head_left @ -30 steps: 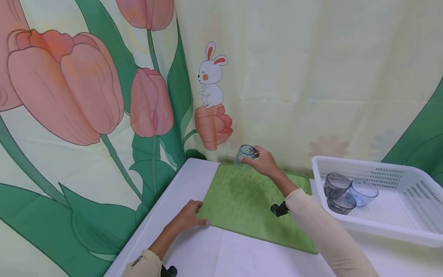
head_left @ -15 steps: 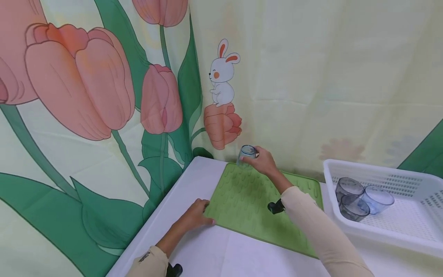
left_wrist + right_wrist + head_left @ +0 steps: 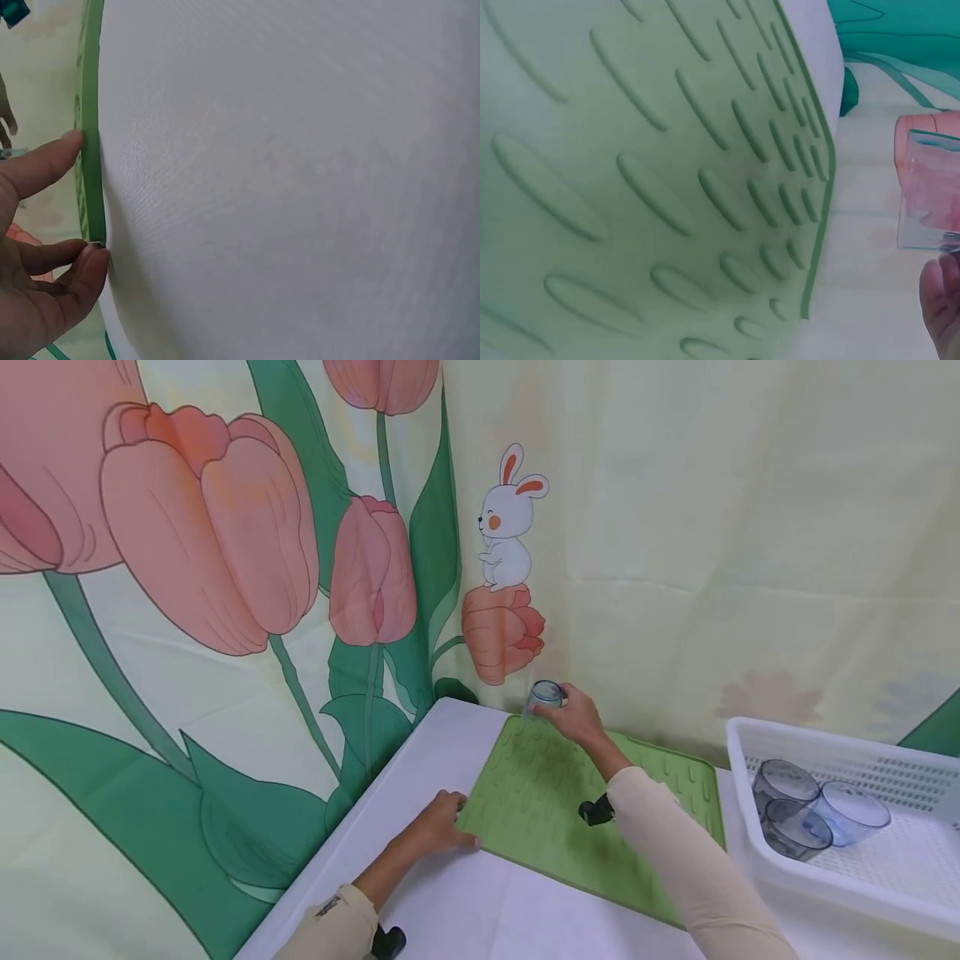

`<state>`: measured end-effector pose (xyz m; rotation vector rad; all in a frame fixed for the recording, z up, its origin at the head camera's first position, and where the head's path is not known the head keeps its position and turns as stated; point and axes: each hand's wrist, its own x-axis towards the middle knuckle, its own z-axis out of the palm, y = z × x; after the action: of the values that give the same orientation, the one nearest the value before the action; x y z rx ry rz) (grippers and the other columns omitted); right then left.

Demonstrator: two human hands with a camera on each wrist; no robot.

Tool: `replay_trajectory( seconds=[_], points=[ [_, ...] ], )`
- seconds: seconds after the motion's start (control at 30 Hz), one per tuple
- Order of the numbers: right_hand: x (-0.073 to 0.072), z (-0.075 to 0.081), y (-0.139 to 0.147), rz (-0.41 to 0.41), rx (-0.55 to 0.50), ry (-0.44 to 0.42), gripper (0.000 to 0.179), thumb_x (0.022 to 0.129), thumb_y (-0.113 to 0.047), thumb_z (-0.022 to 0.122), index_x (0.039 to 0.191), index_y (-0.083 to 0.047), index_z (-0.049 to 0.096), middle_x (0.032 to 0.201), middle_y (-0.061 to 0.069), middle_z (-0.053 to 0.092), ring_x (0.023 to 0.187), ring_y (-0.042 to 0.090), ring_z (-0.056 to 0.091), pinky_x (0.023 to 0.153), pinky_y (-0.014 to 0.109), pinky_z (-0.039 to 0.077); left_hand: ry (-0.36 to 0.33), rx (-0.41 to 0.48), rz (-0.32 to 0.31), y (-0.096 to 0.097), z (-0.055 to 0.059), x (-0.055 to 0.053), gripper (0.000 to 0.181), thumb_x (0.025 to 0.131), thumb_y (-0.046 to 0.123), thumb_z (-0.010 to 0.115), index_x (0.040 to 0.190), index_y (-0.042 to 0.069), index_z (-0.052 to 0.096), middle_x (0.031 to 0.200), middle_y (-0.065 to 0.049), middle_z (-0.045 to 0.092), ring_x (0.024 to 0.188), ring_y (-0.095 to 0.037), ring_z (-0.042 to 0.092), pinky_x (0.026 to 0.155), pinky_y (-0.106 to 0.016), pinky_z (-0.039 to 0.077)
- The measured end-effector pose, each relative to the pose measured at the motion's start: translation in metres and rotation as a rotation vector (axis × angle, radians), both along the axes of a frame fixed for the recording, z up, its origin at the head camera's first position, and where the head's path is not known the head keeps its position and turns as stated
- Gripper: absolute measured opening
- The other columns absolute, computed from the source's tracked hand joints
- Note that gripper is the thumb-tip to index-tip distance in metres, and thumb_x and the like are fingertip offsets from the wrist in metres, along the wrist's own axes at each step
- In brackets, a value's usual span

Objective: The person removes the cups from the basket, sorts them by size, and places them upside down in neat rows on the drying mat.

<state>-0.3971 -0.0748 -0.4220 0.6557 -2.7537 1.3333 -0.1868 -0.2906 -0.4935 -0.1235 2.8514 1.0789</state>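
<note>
My right hand (image 3: 577,714) grips a clear, bluish drinking glass (image 3: 544,695) at the far left corner of a green ridged drying mat (image 3: 555,793). The glass has its narrower end up. In the right wrist view, a gap shows between the glass (image 3: 928,191) and the mat (image 3: 652,180); the fingers are mostly cut off. My left hand (image 3: 438,827) holds the mat's near left corner. In the left wrist view, the thumb lies on the front edge of the mat (image 3: 91,187) and curled fingertips meet at its corner.
A white plastic basket (image 3: 885,881) stands right of the mat, with two grey glasses (image 3: 783,781) and a blue glass (image 3: 853,814) in its left end. A white cloth covers the table (image 3: 465,910). A printed curtain (image 3: 637,527) hangs behind and at the left.
The head view has turned slightly left, shifting everything rightward. My right hand has lowered the glass a little towards the mat. The left hand stays at the corner.
</note>
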Motion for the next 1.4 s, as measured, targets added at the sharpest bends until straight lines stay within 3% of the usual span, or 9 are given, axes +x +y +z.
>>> replay_trajectory(
  seconds=[0.57,0.8,1.13,1.4],
  points=[
    [-0.014,-0.017,-0.018,-0.027,0.060,-0.028,0.076,0.087,-0.042,0.074,0.141,0.003,0.048,0.136,0.024,0.058,0.126,0.040,0.055,0.103,0.054,0.046,-0.010,-0.022,0.012,0.002,-0.001,-0.001,0.080,0.077,0.025,0.088,0.139,-0.008,0.049,0.127,-0.022,0.052,0.116,-0.032,0.056,0.101,-0.052,0.048],
    [-0.021,-0.021,-0.027,-0.027,0.088,-0.073,0.079,0.087,-0.043,0.074,0.144,0.003,0.045,0.141,0.024,0.055,0.129,0.041,0.052,0.107,0.055,0.044,-0.022,-0.018,0.005,-0.001,0.000,-0.001,0.079,0.077,0.023,0.087,0.139,-0.008,0.049,0.119,-0.018,0.052,0.103,-0.024,0.054,0.098,-0.050,0.049],
    [-0.025,-0.025,-0.033,-0.028,0.133,-0.079,0.075,0.085,-0.041,0.075,0.141,0.003,0.049,0.138,0.025,0.057,0.127,0.041,0.054,0.103,0.055,0.046,-0.047,-0.033,0.005,-0.001,0.003,-0.003,0.079,0.077,0.023,0.087,0.140,-0.005,0.049,0.109,-0.011,0.051,0.090,-0.019,0.050,0.090,-0.044,0.049],
    [-0.027,-0.030,-0.037,-0.027,0.175,-0.061,0.068,0.084,-0.042,0.076,0.130,0.004,0.056,0.129,0.024,0.062,0.116,0.041,0.060,0.094,0.052,0.050,-0.031,-0.020,-0.006,-0.003,0.000,-0.003,0.079,0.076,0.021,0.088,0.139,-0.007,0.049,0.113,-0.014,0.051,0.098,-0.022,0.054,0.094,-0.047,0.050]
  ],
)
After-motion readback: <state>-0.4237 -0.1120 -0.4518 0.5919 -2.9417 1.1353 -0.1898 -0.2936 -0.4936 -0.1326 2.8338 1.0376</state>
